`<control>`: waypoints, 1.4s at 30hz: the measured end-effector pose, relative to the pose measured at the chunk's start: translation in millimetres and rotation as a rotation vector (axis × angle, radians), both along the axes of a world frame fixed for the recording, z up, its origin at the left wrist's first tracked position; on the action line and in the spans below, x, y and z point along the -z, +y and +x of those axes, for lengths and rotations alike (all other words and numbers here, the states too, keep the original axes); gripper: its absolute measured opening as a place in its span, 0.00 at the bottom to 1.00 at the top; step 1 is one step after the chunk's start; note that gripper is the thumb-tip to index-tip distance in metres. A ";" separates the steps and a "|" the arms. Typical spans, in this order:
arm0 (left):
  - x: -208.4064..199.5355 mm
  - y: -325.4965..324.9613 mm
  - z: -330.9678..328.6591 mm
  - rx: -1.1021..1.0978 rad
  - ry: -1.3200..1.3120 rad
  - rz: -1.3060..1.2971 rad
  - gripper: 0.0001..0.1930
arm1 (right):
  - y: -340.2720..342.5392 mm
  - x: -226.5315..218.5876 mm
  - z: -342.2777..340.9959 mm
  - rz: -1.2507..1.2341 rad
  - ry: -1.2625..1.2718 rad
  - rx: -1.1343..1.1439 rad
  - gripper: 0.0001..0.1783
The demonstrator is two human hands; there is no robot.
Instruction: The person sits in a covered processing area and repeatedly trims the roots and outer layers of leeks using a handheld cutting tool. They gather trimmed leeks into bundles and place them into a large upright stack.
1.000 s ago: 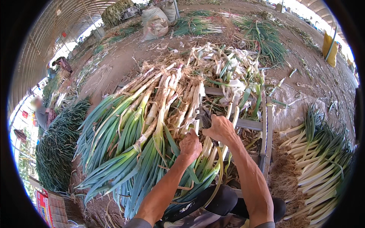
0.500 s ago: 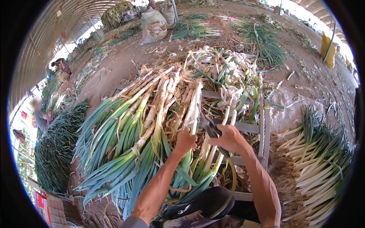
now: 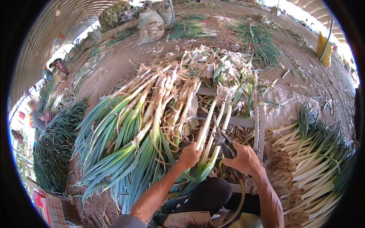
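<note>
My left hand (image 3: 190,155) is closed round a long onion, a pale-shafted Welsh onion stalk (image 3: 206,125) that slants up and away over the rack. Just right of it lean a couple more peeled white stalks (image 3: 226,121), their green ends by my knee. In my right hand (image 3: 243,159) is a dark air blow gun (image 3: 225,144), its thin nozzle pointing up and left beside those stalks. A yellowish hose (image 3: 242,193) runs down from its handle. Left of my left hand lies a big heap of unpeeled long onions (image 3: 140,125) with brown roots and green leaves.
A metal rack (image 3: 239,121) carries the heap, with stripped husks (image 3: 224,64) piled at its far end. Cleaned long onions (image 3: 308,163) lie in a row at right. More dark green bundles (image 3: 57,152) stand at left, near another person (image 3: 38,116). Sacks (image 3: 151,26) stand far back.
My right hand and the air blow gun have moved right and nearer to me. My left hand has shifted slightly right and nearer. The blur at the nozzle is gone.
</note>
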State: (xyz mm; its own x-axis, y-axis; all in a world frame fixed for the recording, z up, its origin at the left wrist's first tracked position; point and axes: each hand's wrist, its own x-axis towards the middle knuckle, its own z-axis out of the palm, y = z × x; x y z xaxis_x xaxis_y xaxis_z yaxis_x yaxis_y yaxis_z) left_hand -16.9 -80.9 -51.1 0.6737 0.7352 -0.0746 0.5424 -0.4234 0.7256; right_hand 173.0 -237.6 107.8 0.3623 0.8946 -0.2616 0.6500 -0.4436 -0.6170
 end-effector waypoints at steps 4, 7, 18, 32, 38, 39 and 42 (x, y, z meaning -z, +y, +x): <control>5.4 2.3 -15.9 0.093 -0.086 0.341 0.15 | -3.7 2.8 -10.8 -0.017 0.108 -0.101 0.29; -11.0 20.3 -36.8 -0.123 0.014 0.550 0.13 | -0.2 0.6 -22.8 -0.089 0.147 -0.246 0.29; -36.1 35.2 -53.2 -0.039 0.371 0.568 0.35 | 23.4 15.3 -53.5 0.072 -0.030 -0.441 0.29; -8.6 19.6 -29.4 -0.107 0.301 0.387 0.21 | 25.4 27.9 -36.9 0.037 -0.057 -0.242 0.28; -15.9 19.2 -27.7 -0.137 0.329 0.300 0.21 | 56.7 50.7 -25.3 0.048 -0.033 -0.176 0.29; -17.1 19.5 -27.4 -0.139 0.338 0.280 0.21 | 63.9 53.5 -22.7 0.072 -0.057 -0.171 0.28; -16.2 20.0 -28.5 -0.116 0.321 0.322 0.19 | 86.6 61.9 -15.5 0.151 -0.109 -0.151 0.25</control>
State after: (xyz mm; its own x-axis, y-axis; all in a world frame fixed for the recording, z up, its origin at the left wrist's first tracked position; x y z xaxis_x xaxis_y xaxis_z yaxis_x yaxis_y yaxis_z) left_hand -45.4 -60.9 -35.0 0.5661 0.8240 -0.0221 0.7749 -0.5229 0.3550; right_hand 157.4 -151.0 45.9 0.2397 0.9669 -0.0869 0.7686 -0.2437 -0.5916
